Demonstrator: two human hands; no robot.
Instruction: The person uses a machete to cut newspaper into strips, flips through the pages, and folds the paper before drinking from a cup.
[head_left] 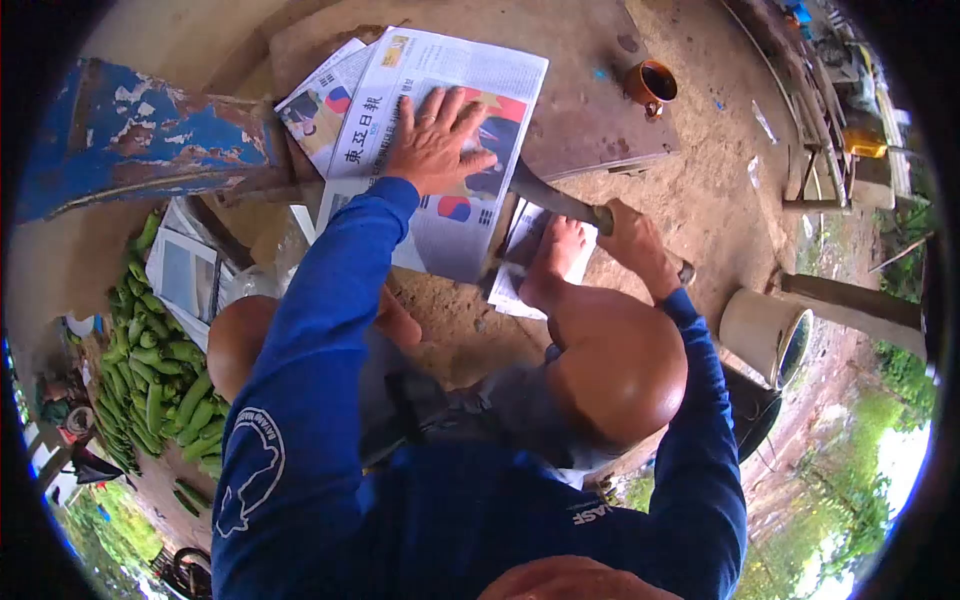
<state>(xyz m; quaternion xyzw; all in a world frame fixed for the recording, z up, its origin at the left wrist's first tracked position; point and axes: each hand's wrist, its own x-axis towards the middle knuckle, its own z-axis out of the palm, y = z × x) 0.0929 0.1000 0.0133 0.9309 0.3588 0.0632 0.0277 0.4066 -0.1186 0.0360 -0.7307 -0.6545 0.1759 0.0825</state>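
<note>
Head view: left hand (432,140) lies flat on a printed newspaper (440,60), fingers spread and released, gripping nothing. The thin, creased sheet is spread over a flat brown slab (590,90). Right hand (640,245) is clenched around the handle of a knife (555,198); its dull grey blade touches the newspaper's right edge. A bare foot (555,255) rests on paper scraps just below. Glazed brown cup (650,82) stands on the slab. Blue plank (130,135) with peeling paint is left, a pile of green curved fruit (150,370) lower left, and a pale round bucket (765,330) right.
</note>
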